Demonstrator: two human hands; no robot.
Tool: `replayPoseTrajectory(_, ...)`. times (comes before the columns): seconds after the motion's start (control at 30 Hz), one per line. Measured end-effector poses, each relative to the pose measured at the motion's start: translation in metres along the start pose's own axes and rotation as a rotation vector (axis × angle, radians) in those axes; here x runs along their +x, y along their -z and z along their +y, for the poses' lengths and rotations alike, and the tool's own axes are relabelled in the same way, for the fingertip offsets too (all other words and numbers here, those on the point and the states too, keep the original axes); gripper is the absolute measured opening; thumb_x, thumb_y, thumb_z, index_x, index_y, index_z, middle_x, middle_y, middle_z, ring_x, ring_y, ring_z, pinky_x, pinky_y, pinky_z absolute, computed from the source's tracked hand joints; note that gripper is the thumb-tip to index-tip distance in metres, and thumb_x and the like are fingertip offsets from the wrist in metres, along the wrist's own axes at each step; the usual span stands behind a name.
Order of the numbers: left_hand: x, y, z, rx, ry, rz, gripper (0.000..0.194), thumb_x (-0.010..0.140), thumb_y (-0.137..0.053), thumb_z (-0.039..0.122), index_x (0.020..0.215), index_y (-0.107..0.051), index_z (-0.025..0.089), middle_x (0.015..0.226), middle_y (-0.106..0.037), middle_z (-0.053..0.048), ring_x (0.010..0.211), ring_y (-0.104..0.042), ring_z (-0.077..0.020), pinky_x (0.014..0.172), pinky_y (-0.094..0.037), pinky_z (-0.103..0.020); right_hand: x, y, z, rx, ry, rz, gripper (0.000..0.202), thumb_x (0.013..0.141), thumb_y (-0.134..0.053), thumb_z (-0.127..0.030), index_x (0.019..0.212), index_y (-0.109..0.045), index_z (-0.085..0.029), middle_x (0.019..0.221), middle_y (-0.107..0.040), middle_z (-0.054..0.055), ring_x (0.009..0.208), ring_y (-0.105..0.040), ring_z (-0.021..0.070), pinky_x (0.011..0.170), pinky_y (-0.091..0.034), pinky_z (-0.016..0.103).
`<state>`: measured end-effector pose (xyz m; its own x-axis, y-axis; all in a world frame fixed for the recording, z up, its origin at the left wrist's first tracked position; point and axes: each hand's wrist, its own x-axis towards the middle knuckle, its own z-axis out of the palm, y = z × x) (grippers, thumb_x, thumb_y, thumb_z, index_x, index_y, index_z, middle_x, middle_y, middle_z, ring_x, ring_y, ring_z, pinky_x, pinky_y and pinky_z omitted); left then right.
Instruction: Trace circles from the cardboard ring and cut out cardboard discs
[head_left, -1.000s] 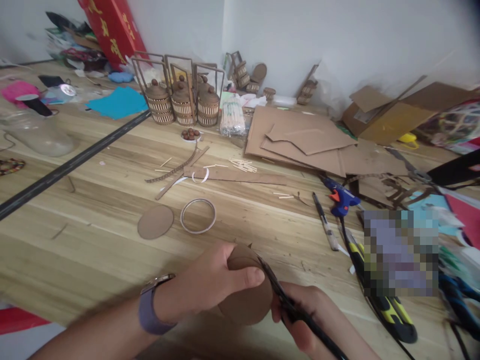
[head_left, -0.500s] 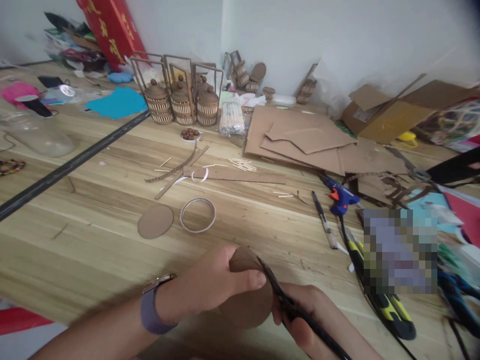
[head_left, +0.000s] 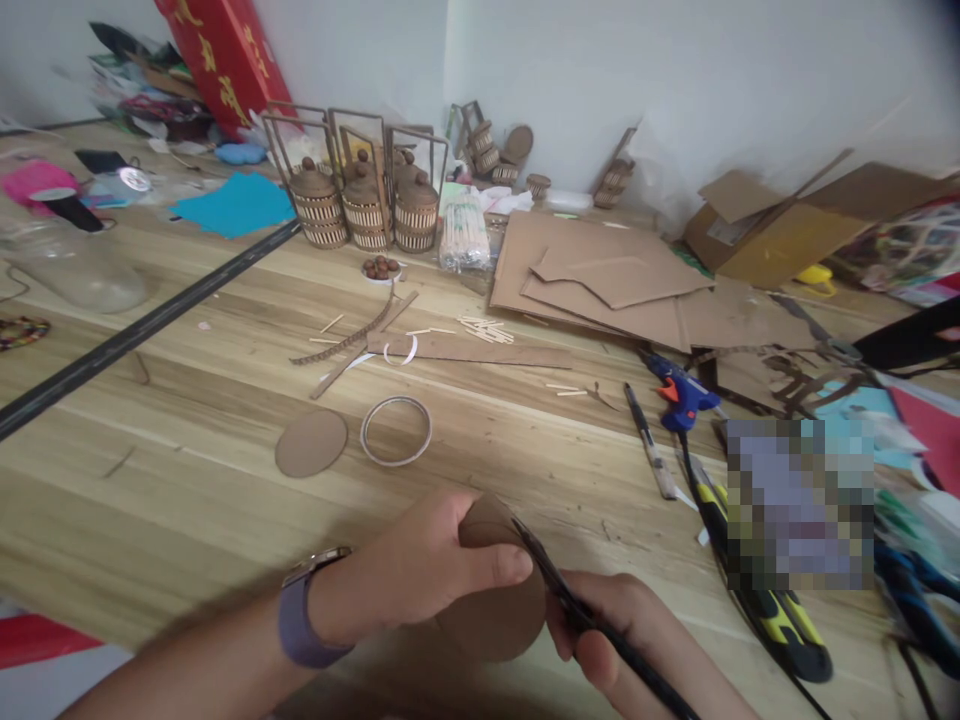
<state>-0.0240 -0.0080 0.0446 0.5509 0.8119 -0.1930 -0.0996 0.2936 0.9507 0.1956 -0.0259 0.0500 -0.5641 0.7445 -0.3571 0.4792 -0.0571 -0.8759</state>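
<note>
My left hand (head_left: 442,565) is closed on a brown piece of cardboard (head_left: 499,620), its thumb lying flat across the top. The piece has a rounded lower edge and a curved line near its upper part. In my right hand (head_left: 607,620) are black scissors (head_left: 559,580), their blades at the cardboard's right edge beside my left thumb. My left fingers beneath the cardboard are hidden. A cut cardboard disc (head_left: 311,444) lies flat on the table, with a thin ring (head_left: 365,447), like a tape roll core, to its right.
Small lidded stick baskets (head_left: 367,210) with tall handles stand at the back. A bowl of brown beads (head_left: 381,268), cardboard strips (head_left: 480,350) and cardboard sheets (head_left: 585,270) lie ahead. On the right are a blue glue gun (head_left: 684,392), a pen (head_left: 649,440) and a yellow-black cutter (head_left: 787,630).
The scissor blades have shifted slightly at the cardboard's edge, and they look a little more apart. Both hands stay nearly in place.
</note>
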Motion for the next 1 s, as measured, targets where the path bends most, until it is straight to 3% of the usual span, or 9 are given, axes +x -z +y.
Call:
replayPoseTrajectory(0.17, 0.000, 0.001, -0.002, -0.025, 0.040, -0.003, 0.026, 0.084, -0.076, 0.036, 0.106, -0.077, 0.021, 0.098, -0.079, -0.001, 0.104, -0.068, -0.0239, 0.088, -0.050, -0.030, -0.001, 0.000, 0.002, -0.012, 0.030, 0.025, 0.078, 0.073, -0.033, -0.097, 0.063, -0.043, -0.021, 0.059, -0.034, -0.005, 0.057, -0.030, 0.0124, 0.052, -0.021, 0.027)
replayPoseTrajectory(0.33, 0.004, -0.004, -0.010, -0.210, 0.097, 0.227, 0.041, 0.076, -0.080, 0.050, 0.099, -0.076, 0.016, 0.097, -0.079, -0.006, 0.095, -0.070, -0.0258, 0.085, -0.050, -0.033, -0.004, 0.002, 0.004, 0.029, -0.016, 0.084, 0.077, 0.079, -0.028, -0.095, 0.075, -0.052, -0.021, 0.050, -0.036, -0.007, 0.045, -0.031, 0.0110, 0.044, -0.022, 0.026)
replayPoseTrajectory(0.43, 0.004, -0.011, -0.014, -0.346, 0.097, 0.228, 0.049, 0.073, -0.082, 0.053, 0.103, -0.075, 0.015, 0.097, -0.079, -0.008, 0.095, -0.071, -0.0274, 0.083, -0.051, -0.034, -0.002, 0.001, 0.007, -0.009, 0.038, 0.153, 0.076, 0.080, -0.030, -0.094, 0.073, -0.053, -0.021, 0.053, -0.037, -0.006, 0.048, -0.031, 0.0115, 0.046, -0.023, 0.026)
replayPoseTrajectory(0.6, 0.002, -0.019, -0.015, -0.282, 0.133, 0.325, 0.046, 0.073, -0.082, 0.053, 0.101, -0.076, 0.017, 0.098, -0.080, -0.005, 0.097, -0.071, -0.0267, 0.086, -0.051, -0.034, 0.001, -0.003, 0.008, -0.022, 0.049, 0.154, 0.080, 0.074, -0.033, -0.097, 0.074, -0.054, -0.020, 0.060, -0.037, -0.005, 0.055, -0.031, 0.0128, 0.052, -0.024, 0.027)
replayPoseTrajectory(0.83, 0.000, -0.016, -0.008, -0.215, 0.121, 0.270, 0.036, 0.076, -0.081, 0.047, 0.098, -0.076, 0.019, 0.091, -0.079, -0.001, 0.096, -0.071, -0.0248, 0.085, -0.052, -0.032, 0.002, 0.003, 0.011, -0.068, -0.020, 0.151, 0.089, 0.064, -0.025, -0.103, 0.077, -0.055, -0.021, 0.063, -0.047, -0.002, 0.057, -0.039, 0.0146, 0.055, -0.028, 0.027)
replayPoseTrajectory(1.0, 0.000, -0.015, -0.008, -0.192, 0.128, 0.264, 0.036, 0.079, -0.079, 0.046, 0.102, -0.076, 0.019, 0.093, -0.079, -0.001, 0.093, -0.071, -0.0230, 0.082, -0.052, -0.031, 0.004, 0.007, 0.002, 0.051, -0.076, 0.028, 0.093, 0.054, -0.026, -0.106, 0.079, -0.057, -0.022, 0.051, -0.041, -0.006, 0.046, -0.037, 0.0129, 0.045, -0.029, 0.026)
